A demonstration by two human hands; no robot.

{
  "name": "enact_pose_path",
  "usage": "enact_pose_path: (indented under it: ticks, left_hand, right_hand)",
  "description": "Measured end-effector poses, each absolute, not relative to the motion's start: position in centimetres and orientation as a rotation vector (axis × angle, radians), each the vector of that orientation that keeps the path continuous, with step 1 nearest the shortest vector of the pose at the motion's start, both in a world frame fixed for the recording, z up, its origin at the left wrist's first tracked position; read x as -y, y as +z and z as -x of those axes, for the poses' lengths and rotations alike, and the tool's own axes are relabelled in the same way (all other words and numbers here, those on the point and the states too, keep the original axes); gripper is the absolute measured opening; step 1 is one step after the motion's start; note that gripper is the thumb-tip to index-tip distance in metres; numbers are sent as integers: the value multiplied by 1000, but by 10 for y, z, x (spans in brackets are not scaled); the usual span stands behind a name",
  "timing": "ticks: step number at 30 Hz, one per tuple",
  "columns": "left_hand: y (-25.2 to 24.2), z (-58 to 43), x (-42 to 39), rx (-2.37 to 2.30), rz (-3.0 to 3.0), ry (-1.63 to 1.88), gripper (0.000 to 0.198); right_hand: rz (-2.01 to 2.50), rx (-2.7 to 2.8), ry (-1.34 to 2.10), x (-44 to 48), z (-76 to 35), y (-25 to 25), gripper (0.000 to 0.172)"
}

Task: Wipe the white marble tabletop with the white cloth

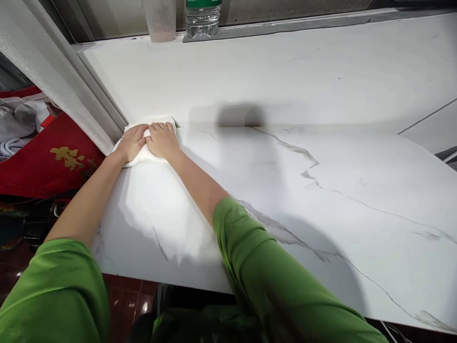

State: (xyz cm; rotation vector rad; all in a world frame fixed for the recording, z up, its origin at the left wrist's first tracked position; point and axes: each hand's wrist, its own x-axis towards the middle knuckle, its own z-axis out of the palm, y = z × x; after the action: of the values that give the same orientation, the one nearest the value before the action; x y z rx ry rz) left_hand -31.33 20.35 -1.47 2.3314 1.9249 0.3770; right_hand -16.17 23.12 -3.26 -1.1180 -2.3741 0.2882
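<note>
A folded white cloth (145, 153) lies on the white marble-patterned table (221, 162), in its far left corner against the wall panel. My left hand (133, 142) presses on the cloth's left part, its fingers close together and pointing to the far right. Beside it, touching, my right hand (162, 139) bears down on the cloth's right part with fingers slightly bent towards the far edge. Both hands hold the cloth against the tabletop. The underside of the cloth is hidden.
On the ledge above the white panel (250, 71) stand a translucent cup (160, 21) and a clear water bottle (203, 21). A pale post (67, 76) borders the table's left side. Beyond it lies a red bag with gold print (53, 157).
</note>
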Motion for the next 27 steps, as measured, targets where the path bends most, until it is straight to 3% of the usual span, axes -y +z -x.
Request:
enact_pose_path:
  ticks: [12, 27]
  left_hand:
    - [-18, 283, -169, -1993, -2381, 252, 59]
    - [-19, 152, -8, -1881, -2434, 274, 59]
  right_hand:
    - [1114, 2379, 282, -191, 130, -31, 48]
    - [1151, 2502, 191, -37, -6, -31, 56]
